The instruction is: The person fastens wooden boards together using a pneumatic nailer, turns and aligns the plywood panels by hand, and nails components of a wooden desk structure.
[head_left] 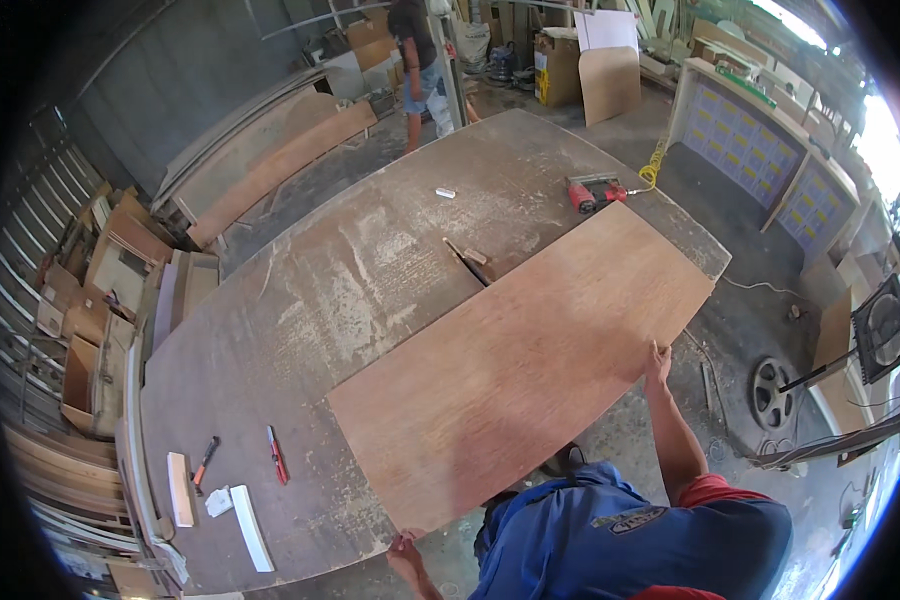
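Note:
A long reddish-brown plywood sheet (520, 370) lies slantwise along the near edge of a large worn worktable (310, 260), partly overhanging it. My left hand (406, 556) has its fingers closed round the sheet's near left corner. Farther right, my right hand (658, 362) grips the near edge, with the thumb on top. A red nail gun (595, 194) with a coiled yellow hose (652, 165) lies just beyond the sheet's far right corner. Touching its far edge is a dark pencil-like stick (472, 266), with a small wood piece (477, 256) beside it.
At the table's left lie a hammer (206, 462), a red utility knife (277, 456), a wood block (180, 489) and a white strip (252, 528). A person (422, 75) stands beyond the table. Boards (280, 165) are stacked behind; a fan (880, 325) stands at right.

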